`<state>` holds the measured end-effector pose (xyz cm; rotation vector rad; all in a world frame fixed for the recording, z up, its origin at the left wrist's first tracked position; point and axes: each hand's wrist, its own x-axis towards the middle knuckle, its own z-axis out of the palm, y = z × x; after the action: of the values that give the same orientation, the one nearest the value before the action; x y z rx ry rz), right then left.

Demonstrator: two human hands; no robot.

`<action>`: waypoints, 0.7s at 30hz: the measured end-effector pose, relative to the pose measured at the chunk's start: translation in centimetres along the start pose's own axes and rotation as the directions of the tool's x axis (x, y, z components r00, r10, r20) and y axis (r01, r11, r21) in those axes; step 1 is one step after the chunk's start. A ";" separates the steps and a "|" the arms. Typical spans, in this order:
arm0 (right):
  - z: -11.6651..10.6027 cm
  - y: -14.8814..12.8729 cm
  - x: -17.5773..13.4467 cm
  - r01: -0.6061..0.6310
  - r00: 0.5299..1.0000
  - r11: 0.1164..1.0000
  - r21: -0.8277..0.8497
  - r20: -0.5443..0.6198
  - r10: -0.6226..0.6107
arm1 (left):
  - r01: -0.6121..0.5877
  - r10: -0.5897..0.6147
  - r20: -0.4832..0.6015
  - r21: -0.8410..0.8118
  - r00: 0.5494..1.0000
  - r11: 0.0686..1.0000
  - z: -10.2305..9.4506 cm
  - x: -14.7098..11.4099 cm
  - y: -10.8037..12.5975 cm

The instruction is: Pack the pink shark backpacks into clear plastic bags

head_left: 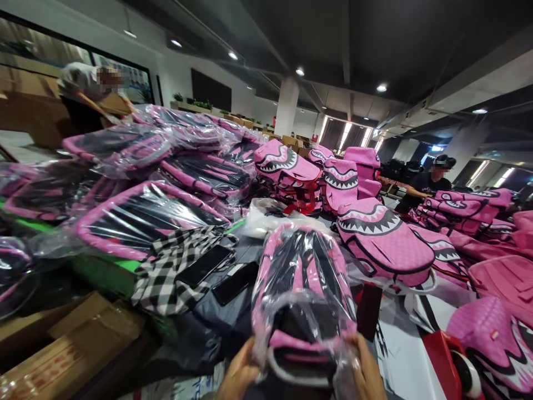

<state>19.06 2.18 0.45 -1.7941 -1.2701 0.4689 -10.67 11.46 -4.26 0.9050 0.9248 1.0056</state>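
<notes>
In front of me lies a pink and black backpack (306, 272) inside a clear plastic bag, its straps side facing up. My left hand (240, 371) grips the plastic at the bag's near left corner. At the near right corner my right hand (366, 366) is closed on the same plastic. The bag's near edge gapes around the backpack. Left of it, a black phone (206, 265) rests on a black-and-white checked cloth (166, 283), with another dark phone-like slab (236, 283) beside it.
Plastic-wrapped backpacks (141, 219) are piled at left. Unwrapped pink backpacks with shark mouths (385, 239) stand at right, near a red tape dispenser (447, 361). An open cardboard box (79, 344) is at lower left. One person (83, 89) bends at far left; another (431, 180) works at right.
</notes>
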 end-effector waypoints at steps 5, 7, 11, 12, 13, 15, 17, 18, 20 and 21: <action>-1.1 -3.4 5.0 0.185 0.978 0.980 -0.069 -0.082 -0.191 | -0.176 0.313 -0.301 0.404 0.901 0.898 -2.1 1.5 4.6; -3.5 -2.6 5.0 0.142 0.962 0.986 -0.084 -0.223 -0.158 | -0.142 0.382 -0.561 0.424 0.734 0.894 -4.8 1.6 5.3; -5.8 1.1 -0.3 -0.097 0.988 0.991 -0.095 -0.132 0.084 | -0.022 0.109 -0.588 0.154 0.802 0.988 -7.1 -1.7 2.0; -5.2 1.9 -2.3 -0.112 0.993 0.989 -0.097 -0.052 0.107 | 0.074 -0.037 -0.445 0.068 0.895 0.995 -6.2 -2.8 0.6; -4.2 2.5 -4.2 -0.097 0.995 0.989 -0.116 -0.003 0.097 | 0.178 -0.166 -0.267 0.020 0.949 0.984 -4.6 -3.9 -0.9; -1.6 3.0 -7.5 -0.013 0.998 0.972 -0.233 -0.056 0.000 | 0.255 -0.261 0.062 0.084 0.963 0.963 -0.2 -5.5 -3.4; 1.0 2.8 -9.7 0.039 0.969 0.907 -0.420 -0.205 -0.136 | 0.115 -0.143 0.193 0.146 0.971 0.983 4.7 -6.3 -5.1; 2.0 2.6 -10.3 0.037 0.943 0.865 -0.500 -0.269 -0.196 | 0.098 -0.135 0.207 0.181 0.969 0.979 7.0 -6.3 -5.6; 3.1 2.4 -10.9 -0.004 0.888 0.805 -0.594 -0.372 -0.270 | 0.083 -0.125 0.154 0.254 0.980 0.964 10.9 -6.0 -6.3; 3.2 2.4 -10.9 -0.030 0.868 0.791 -0.611 -0.408 -0.283 | 0.086 -0.118 0.098 0.285 0.988 0.955 12.3 -5.8 -6.5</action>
<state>13.68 -6.47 -5.09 -2.1303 -1.2375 -0.5215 1.03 2.02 -5.01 1.1278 1.0216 0.7369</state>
